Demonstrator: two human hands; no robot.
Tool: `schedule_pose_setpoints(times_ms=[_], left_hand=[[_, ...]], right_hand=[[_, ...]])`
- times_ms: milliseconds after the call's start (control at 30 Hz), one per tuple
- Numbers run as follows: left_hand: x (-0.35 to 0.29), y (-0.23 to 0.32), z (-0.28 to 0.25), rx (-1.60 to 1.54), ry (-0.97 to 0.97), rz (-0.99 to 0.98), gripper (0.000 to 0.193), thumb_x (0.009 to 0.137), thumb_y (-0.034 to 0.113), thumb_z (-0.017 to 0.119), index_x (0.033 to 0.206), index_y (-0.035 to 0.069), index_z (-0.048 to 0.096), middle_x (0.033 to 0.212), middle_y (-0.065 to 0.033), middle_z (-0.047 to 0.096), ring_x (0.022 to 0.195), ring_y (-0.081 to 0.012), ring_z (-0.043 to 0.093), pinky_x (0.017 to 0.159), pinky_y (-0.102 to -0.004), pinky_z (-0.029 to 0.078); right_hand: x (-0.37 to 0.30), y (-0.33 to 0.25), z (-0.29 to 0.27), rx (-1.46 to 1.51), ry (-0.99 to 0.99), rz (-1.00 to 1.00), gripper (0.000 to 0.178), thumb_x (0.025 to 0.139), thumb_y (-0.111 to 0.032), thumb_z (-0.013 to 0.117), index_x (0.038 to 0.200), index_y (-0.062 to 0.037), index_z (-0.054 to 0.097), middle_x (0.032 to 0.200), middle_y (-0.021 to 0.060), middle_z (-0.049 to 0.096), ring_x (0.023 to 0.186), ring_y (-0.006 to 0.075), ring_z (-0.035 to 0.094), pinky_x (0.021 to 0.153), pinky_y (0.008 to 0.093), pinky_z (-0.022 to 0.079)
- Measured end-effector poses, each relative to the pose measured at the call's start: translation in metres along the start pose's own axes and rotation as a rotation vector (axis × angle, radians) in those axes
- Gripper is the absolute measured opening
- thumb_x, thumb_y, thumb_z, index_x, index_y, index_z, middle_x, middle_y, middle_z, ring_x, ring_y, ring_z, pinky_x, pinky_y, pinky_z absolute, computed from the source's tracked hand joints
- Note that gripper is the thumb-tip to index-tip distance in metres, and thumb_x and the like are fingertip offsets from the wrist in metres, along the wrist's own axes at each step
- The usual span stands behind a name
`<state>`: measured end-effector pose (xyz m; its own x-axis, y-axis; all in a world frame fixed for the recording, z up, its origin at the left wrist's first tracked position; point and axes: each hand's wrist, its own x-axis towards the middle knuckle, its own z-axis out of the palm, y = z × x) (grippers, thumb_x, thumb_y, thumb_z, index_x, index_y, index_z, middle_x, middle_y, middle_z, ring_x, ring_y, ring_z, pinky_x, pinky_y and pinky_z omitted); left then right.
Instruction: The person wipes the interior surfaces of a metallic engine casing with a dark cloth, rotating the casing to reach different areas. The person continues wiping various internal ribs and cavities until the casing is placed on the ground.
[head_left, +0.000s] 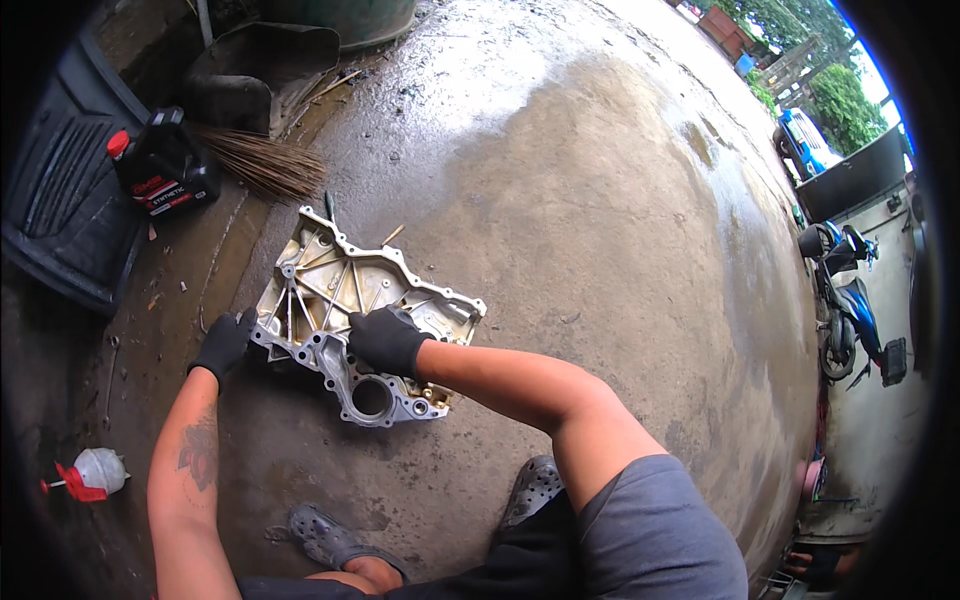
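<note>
A large cast-metal engine cover (345,270) lies on the concrete floor before me, its ribbed inner side facing up. It has bolt holes along its rim and a round opening at the near end. My left hand (226,343), in a black glove, grips the cover's left corner; its fingertips are partly hidden. Over the middle of the cover, my right hand (386,341), also gloved in black, is closed with the knuckles up. Whatever it may hold is hidden beneath it.
A black oil jug (168,170) with a red cap stands by a dark plastic chair (70,190) at left. Nearby are a stick broom (265,163), a dustpan (262,80), a wrench (112,380) and a white-and-red spray bottle (98,474). Motorcycles (850,310) stand far right.
</note>
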<state>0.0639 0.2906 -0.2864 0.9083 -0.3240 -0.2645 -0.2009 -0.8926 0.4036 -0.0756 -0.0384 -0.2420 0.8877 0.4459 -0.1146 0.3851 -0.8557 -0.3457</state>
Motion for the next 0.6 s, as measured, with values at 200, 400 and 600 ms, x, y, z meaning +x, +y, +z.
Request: schedule_pose_setpoints(times_ms=[200, 400, 600], left_hand=[[-0.006, 0.022, -0.014, -0.023, -0.059, -0.089, 0.077, 0.103, 0.062, 0.048, 0.098, -0.012, 0.069, 0.104, -0.0392, 0.066, 0.107, -0.0536, 0.063, 0.092, -0.0542, 0.049], [-0.001, 0.01, -0.006, -0.044, -0.081, -0.152, 0.071, 0.103, 0.059, 0.05, 0.098, -0.009, 0.068, 0.094, -0.0358, 0.066, 0.096, -0.0471, 0.067, 0.086, -0.0532, 0.05], [0.001, 0.001, 0.007, 0.008, 0.052, 0.075, 0.066, 0.102, 0.058, 0.051, 0.101, -0.005, 0.071, 0.095, -0.0361, 0.067, 0.096, -0.0476, 0.068, 0.087, -0.0527, 0.05]], right_hand=[[0.006, 0.005, -0.007, -0.025, 0.066, 0.02, 0.032, 0.086, -0.023, 0.071, 0.108, -0.0014, 0.068, 0.101, 0.0233, 0.067, 0.082, 0.0393, 0.073, 0.069, 0.0496, 0.059], [-0.003, 0.028, -0.007, 0.186, 0.105, 0.612, 0.064, 0.076, -0.045, 0.086, 0.116, -0.0018, 0.062, 0.118, 0.0245, 0.061, 0.102, 0.0414, 0.069, 0.081, 0.05, 0.057], [-0.017, 0.022, 0.01, 0.194, -0.016, 0.541, 0.066, 0.08, -0.058, 0.081, 0.113, -0.0024, 0.067, 0.118, 0.0255, 0.061, 0.107, 0.042, 0.068, 0.085, 0.0495, 0.057]])
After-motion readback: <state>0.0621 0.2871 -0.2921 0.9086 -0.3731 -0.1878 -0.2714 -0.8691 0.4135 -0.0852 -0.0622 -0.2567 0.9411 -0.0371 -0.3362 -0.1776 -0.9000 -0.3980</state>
